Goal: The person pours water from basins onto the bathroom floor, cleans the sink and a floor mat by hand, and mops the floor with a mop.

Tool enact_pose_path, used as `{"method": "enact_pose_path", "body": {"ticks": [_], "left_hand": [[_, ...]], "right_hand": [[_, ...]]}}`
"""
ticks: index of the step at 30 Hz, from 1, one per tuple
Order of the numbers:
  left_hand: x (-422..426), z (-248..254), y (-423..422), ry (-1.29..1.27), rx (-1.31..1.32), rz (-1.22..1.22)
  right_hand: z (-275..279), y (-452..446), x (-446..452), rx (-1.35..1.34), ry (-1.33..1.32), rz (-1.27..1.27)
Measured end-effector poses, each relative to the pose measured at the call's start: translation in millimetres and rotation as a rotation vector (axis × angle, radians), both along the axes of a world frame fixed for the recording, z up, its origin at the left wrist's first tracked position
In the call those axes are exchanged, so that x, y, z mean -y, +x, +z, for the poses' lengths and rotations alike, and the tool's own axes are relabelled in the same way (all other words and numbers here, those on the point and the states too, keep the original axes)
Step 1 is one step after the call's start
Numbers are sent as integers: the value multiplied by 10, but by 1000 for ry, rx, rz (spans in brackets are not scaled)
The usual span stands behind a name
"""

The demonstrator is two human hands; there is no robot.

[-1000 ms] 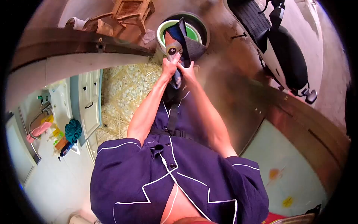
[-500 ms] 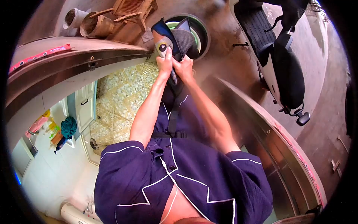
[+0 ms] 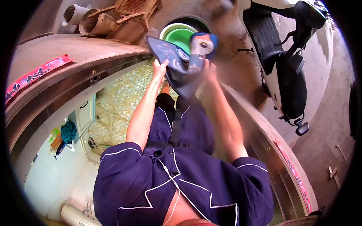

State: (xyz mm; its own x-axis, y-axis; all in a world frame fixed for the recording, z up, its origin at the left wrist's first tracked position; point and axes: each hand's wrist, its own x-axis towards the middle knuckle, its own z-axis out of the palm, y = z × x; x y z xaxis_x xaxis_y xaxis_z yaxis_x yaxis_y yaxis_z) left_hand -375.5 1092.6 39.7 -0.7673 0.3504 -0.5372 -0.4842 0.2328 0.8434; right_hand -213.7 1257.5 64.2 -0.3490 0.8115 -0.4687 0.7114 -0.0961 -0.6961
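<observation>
Setting: a doorway, with patterned tile floor point(image 3: 117, 98) left of centre and bare brown floor point(image 3: 230, 71) to the right of the upper centre. Scooter point(image 3: 294, 81) at upper right; wooden chair point(image 3: 132, 8) at upper left.

Specimen: a thick printed mat point(image 3: 166, 54), held at upper centre in front of the green-lined basin point(image 3: 178, 36), overlapping its lower part. Whether it touches the rim cannot be told.

Hands: left hand point(image 3: 160, 69) pinches the mat's left edge. Right hand point(image 3: 210, 70) grasps the folded portion low on its right side; blur hides the finger detail.

Handling, my judgement: take firm, matched grips near the edges, draw the hands apart to tension the cloth, and keep the lower corner off the legs and the floor. The fold on the right probably needs a looser wrist to open flat.

Orientation: the lettered flap's long axis slants from upper left down to centre, its upper corner pointing upper left. The folded part stands near upright, leaning slightly right, with its eye-printed end toward the top of the frame.
</observation>
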Motion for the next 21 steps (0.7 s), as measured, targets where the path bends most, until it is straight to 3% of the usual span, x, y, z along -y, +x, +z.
{"method": "enact_pose_path", "body": {"ticks": [3, 5, 7, 11, 14, 19, 21], "left_hand": [[85, -202, -144, 103, 332, 186], [89, -278, -246, 83, 413, 88], [18, -261, -280, 43, 425, 17], [-30, -673, -336, -9, 332, 13], [-242, -432, -451, 66, 361, 20], [-680, -455, -867, 177, 336, -165], [-839, -384, -1004, 290, 391, -209]], "right_hand": [[146, 59, -178, -114, -218, -379], [60, 157, -353, -152, -403, -448], [-30, 220, -363, -25, -303, -399], [-31, 154, -307, -85, -259, -455], [-3, 116, -298, -343, -315, -563], [200, 33, -369, -321, -198, -598], [222, 26, -397, -529, -189, -619]]}}
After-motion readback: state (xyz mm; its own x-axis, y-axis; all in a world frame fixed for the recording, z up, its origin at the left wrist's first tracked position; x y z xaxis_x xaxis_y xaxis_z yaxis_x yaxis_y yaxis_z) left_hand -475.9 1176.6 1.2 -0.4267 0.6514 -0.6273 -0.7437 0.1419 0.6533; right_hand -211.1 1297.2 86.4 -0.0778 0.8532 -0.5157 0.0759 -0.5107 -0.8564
